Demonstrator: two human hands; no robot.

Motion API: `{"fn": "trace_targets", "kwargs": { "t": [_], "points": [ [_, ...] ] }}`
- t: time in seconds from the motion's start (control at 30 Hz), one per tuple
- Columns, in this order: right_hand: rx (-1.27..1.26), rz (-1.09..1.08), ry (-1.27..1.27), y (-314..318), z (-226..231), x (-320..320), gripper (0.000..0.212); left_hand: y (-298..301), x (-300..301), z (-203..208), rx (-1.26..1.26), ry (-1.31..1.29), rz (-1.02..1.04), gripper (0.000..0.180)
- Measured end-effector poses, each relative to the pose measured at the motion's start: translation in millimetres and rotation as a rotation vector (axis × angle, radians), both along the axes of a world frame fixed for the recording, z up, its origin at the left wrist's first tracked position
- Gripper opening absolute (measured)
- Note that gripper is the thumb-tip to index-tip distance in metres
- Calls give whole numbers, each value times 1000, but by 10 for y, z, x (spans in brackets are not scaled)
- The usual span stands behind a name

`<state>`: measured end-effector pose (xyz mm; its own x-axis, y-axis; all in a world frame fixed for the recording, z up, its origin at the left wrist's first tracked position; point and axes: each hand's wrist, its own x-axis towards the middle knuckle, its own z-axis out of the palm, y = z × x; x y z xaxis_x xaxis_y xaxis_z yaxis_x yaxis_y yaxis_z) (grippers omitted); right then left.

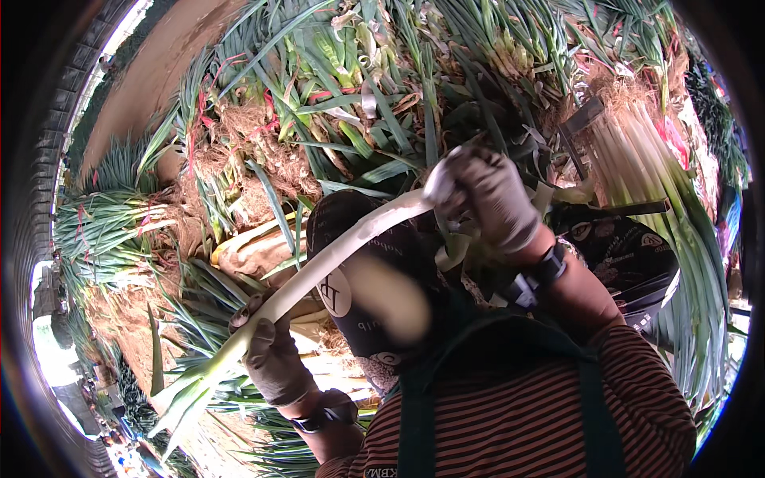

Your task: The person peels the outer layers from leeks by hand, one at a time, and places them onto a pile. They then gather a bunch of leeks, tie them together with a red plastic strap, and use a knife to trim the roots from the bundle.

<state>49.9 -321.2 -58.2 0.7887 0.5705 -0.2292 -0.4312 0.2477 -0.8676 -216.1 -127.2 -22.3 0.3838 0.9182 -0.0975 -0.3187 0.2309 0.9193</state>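
Note:
A long green onion point(319, 267) runs slantwise across my lap, its white end up to the right and its green leaves hanging down to the left. My left hand point(275, 358), in a grey-white work glove, is closed round the stalk where white turns to green. At the upper white end, my gloved right hand point(490, 199) is closed on the stalk, slightly smeared by motion. Loose strips of peeled leaf point(454, 247) lie beneath the right hand. A blurred pale shape point(390, 299) shows before my dark-clad knee.
Rooted green onions in bundles point(247, 151) with red ties are piled ahead and to the left. At the right lies a stack of cleaned green onions point(645, 159). Beside it stands a dark flat metal piece point(582, 116). Brown ground sheeting point(139, 80) shows at the far left.

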Motion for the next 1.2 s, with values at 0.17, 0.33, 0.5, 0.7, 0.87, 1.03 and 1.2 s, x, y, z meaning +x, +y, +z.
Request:
{"fn": "trace_targets", "kwargs": {
  "t": [0.17,0.33,0.5,0.7,0.87,1.03,1.2],
  "points": [
    [-396,6,-320,-416,194,586,12,10,-12,8,28,-33,-23,34],
    [-833,33,-1477,-169,371,223,35,-22,11,18,66,2,-10,34],
    [-593,254,-1661,373,437,-260,35,-79,94,60,85,15,-8,36],
    [-321,-115,-1483,316,106,-51,6,-40,-25,19,118,36,28,35],
    [-1242,-87,-1393,-288,228,529,30,36,-91,-15,165,-26,-62,35],
    [-1046,84,-1445,-116,448,225,21,89,-40,-72,254,69,-7,42],
    [-756,252,-1684,273,312,113,21,100,53,-34,317,-20,-120,39]
  ]
}}
